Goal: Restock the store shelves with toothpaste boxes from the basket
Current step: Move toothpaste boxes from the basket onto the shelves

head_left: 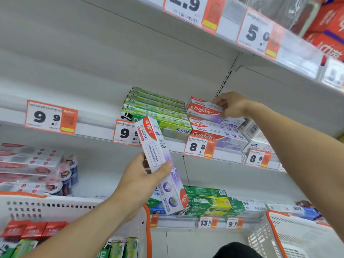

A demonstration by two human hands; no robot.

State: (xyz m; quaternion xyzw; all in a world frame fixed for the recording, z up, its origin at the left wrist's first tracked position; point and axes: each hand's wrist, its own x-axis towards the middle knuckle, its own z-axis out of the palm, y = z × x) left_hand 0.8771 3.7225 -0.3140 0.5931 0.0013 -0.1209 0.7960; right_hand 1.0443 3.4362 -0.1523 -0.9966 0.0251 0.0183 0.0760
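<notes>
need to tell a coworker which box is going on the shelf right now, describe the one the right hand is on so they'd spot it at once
Find the middle white metal shelf and its 8.8 price tag. Above that tag is a stack of white-and-lilac Colgate toothpaste boxes. The one you want is the top Colgate box, gripped by the right hand and angled, unlike the flat boxes beneath it.
</notes>
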